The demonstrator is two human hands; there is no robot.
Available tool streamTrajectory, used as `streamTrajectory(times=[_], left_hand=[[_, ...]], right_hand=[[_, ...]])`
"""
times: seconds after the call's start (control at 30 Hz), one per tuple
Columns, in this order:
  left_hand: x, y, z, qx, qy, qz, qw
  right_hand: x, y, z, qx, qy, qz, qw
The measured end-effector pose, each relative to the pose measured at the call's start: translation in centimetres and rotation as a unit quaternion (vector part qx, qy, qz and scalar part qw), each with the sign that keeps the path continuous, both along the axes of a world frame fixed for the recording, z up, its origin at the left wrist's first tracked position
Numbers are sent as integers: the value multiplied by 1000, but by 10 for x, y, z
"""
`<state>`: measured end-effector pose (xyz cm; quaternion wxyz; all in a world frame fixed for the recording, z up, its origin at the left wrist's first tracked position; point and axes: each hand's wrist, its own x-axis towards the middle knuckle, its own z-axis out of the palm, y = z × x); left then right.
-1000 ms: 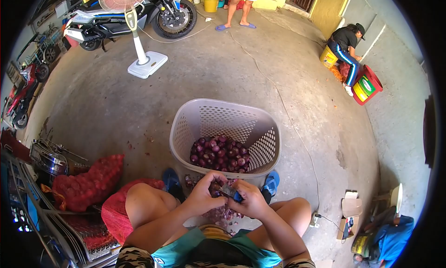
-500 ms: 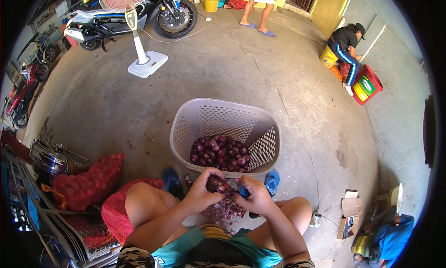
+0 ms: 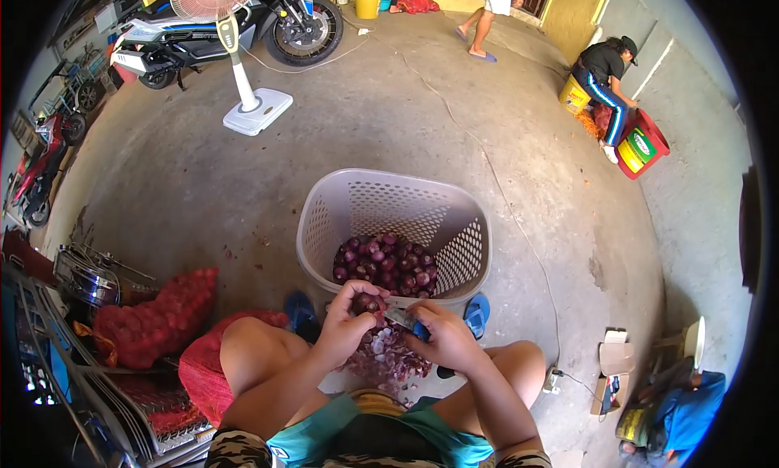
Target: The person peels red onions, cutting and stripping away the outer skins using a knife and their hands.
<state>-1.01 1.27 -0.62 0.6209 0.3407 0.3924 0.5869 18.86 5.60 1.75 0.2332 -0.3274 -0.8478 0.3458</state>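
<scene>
A red onion (image 3: 369,303) is gripped by my left hand (image 3: 342,328), its fingers wrapped round it. Closed on the blue handle of a small knife (image 3: 420,330), my right hand (image 3: 446,338) has the blade (image 3: 398,316) up close to the onion; whether it touches cannot be made out. Loose onion skins (image 3: 385,358) lie heaped on the floor below both hands. Just beyond them stands a grey plastic basket (image 3: 324,216) with perforated walls, its bottom covered with several red onions (image 3: 385,265).
To my left lie a full red mesh sack (image 3: 158,318) and another red sack (image 3: 203,366). A stand fan (image 3: 258,111) and a motorcycle (image 3: 203,42) stand ahead. A cable (image 3: 515,216) crosses the floor. One person sits by a red bucket (image 3: 641,143); another walks at the back.
My left hand has lifted slightly and turned the onion. The knife has shifted a little left, and more of its blade shows. At the back, the walking person has moved right.
</scene>
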Motion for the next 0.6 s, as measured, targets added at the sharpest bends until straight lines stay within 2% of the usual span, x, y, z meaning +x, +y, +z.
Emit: streamTrajectory(times=[0.13, 0.23, 0.33, 0.37, 0.5, 0.6], left_hand=[[-2, 2, -12, 22, 43, 0, 999], [-1, 7, -7, 5, 21, 3, 1000], [0, 14, 16, -69, -70, -6, 995], [0, 19, 14, -57, -91, -20, 994], [-4, 31, 27, -31, -203, -77, 976], [-3, 33, 40, 12, -166, -86, 982]], right_hand=[[1, 0, 8, 3, -51, -15, 999], [2, 1, 3, 21, -59, -35, 997], [4, 2, 3, 19, -75, -29, 997], [4, 3, 5, 18, -83, -22, 996], [4, 4, 13, 16, -21, -24, 999], [8, 6, 20, -11, 57, -44, 997]])
